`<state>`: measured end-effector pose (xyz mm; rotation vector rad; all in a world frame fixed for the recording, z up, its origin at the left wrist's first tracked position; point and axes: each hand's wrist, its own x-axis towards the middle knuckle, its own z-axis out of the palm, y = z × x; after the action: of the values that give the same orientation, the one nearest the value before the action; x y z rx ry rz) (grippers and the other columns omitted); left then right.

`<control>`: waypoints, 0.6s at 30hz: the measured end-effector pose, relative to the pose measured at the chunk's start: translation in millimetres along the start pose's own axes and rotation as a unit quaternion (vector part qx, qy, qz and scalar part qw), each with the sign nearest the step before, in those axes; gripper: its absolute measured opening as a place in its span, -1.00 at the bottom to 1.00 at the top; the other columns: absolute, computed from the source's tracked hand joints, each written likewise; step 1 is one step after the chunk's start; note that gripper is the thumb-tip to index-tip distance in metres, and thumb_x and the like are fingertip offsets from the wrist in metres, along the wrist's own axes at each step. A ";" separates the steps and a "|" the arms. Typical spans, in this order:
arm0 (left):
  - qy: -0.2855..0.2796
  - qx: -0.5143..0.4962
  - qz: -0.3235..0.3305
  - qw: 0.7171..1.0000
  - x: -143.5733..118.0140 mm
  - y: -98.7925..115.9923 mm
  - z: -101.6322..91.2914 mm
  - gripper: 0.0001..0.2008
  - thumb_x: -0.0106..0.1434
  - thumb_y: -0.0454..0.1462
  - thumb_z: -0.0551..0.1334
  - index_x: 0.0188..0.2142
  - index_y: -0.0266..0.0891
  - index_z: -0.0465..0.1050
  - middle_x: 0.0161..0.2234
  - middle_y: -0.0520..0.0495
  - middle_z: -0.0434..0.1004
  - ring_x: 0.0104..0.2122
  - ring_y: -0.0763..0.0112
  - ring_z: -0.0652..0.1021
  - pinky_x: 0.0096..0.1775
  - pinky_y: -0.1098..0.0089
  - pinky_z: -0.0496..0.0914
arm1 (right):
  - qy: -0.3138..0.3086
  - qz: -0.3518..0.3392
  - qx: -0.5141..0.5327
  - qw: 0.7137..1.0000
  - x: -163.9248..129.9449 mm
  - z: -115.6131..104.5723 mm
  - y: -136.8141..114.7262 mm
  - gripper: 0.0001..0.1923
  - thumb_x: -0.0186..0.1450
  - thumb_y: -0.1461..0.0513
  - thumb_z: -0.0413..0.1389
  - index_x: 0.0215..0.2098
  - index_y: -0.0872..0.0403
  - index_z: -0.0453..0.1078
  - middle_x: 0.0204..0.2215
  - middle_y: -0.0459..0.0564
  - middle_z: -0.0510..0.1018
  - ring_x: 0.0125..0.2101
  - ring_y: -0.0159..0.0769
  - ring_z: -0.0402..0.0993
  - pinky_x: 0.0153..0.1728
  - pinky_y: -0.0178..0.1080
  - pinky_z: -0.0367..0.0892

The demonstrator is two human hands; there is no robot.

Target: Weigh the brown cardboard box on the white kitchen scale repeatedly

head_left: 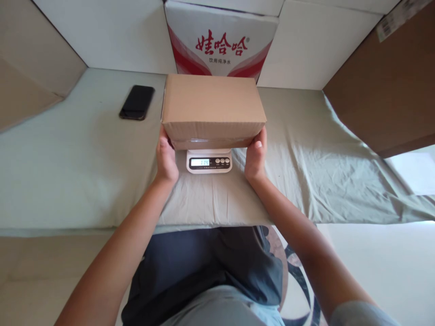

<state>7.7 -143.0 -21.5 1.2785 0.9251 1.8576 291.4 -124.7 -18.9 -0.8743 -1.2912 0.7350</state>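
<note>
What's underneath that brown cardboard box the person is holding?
Under the cardboard box sits a small white scale on the grey-green cloth. Only its front edge with the lit display shows; the box covers its platform. Left hand and right hand grip the box ends.

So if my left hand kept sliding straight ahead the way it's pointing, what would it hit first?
The left hand already presses the end of the cardboard box on the scale. Alongside the box the cloth looks free up to the white wall; depth is unclear.
</note>
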 end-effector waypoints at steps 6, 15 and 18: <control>-0.013 0.018 0.030 0.999 3.0 2.9 1.4 -0.02 0.58 0.67 0.11 0.33 0.03 0.82 0.41 -0.21 0.85 0.93 -0.22 0.14 0.75 -0.32 0.29 | 0.017 -0.013 0.016 1.000 2.6 -0.6 3.6 0.13 0.43 -0.68 0.07 0.70 -0.35 0.45 0.70 0.07 0.56 0.83 0.40 0.32 0.87 0.56 0.22; 0.015 -0.036 0.012 0.999 4.3 1.1 -0.4 -0.15 0.50 0.67 0.28 0.34 0.25 0.80 0.63 0.04 0.72 0.89 -0.10 0.26 0.81 -0.14 0.25 | 0.019 -0.002 0.025 0.999 8.9 -2.0 9.3 0.14 0.42 -0.70 0.07 0.72 -0.38 0.39 0.78 0.04 0.46 0.87 0.37 0.25 0.88 0.58 0.19; 0.021 -0.053 -0.007 0.998 6.5 1.3 1.3 -0.16 0.47 0.66 0.34 0.34 0.24 0.79 0.62 0.00 0.71 0.89 -0.07 0.25 0.84 -0.09 0.20 | 0.022 -0.004 0.039 0.999 7.6 -0.9 9.4 0.11 0.44 -0.66 0.10 0.71 -0.36 0.39 0.76 0.07 0.48 0.86 0.38 0.27 0.89 0.59 0.15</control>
<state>6.9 -138.0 -17.1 1.1697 0.8431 1.9023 293.5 -113.7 -23.4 -0.8181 -1.2184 0.7520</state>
